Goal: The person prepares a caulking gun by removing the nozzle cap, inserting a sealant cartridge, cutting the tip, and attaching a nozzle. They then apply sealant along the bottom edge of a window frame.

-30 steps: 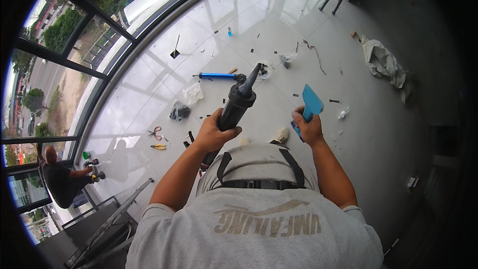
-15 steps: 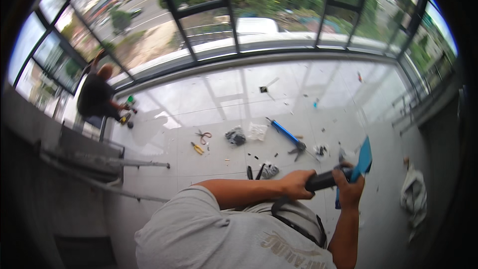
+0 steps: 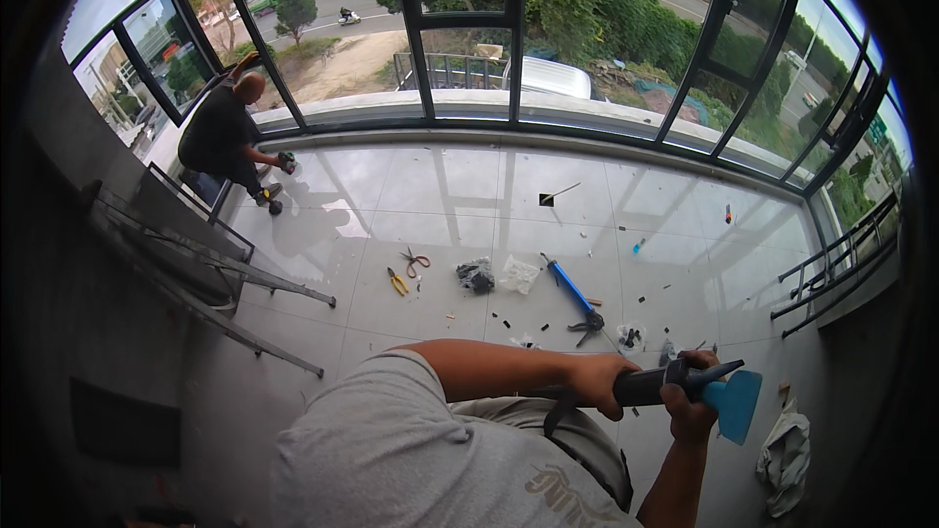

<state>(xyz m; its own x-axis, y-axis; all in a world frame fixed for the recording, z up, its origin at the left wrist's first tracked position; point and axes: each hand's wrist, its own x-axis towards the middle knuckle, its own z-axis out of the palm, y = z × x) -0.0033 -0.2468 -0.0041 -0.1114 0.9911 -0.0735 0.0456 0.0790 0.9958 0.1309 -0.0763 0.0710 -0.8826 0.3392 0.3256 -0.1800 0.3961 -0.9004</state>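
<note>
My left hand (image 3: 600,386) is closed around the rear of a black sealant tube (image 3: 641,388), held level in front of my body. The tube has a tapered black nozzle (image 3: 722,373) pointing right. At its front end, my right hand (image 3: 692,409) is closed, with fingers around the collar by the nozzle. The same hand holds a blue scraper (image 3: 736,408), whose wide blade sticks out below the nozzle; its handle is hidden. On the floor beyond lie a blue caulking gun (image 3: 570,288), yellow-handled pliers (image 3: 397,282) and red-handled scissors (image 3: 418,260).
At the far left, a co-worker (image 3: 220,132) crouches by the window frame with a power tool (image 3: 287,162). Metal trestles (image 3: 264,279) stand at left, a ladder-like frame (image 3: 831,269) at right. Plastic bags (image 3: 518,275), scraps and a pale sack (image 3: 785,455) lie on the tiles.
The scraper's blade has swung from pointing up to pointing down and right, and the nozzle now shows. Both hands have shifted slightly lower. The co-worker's tool hand has moved; my view has turned left.
</note>
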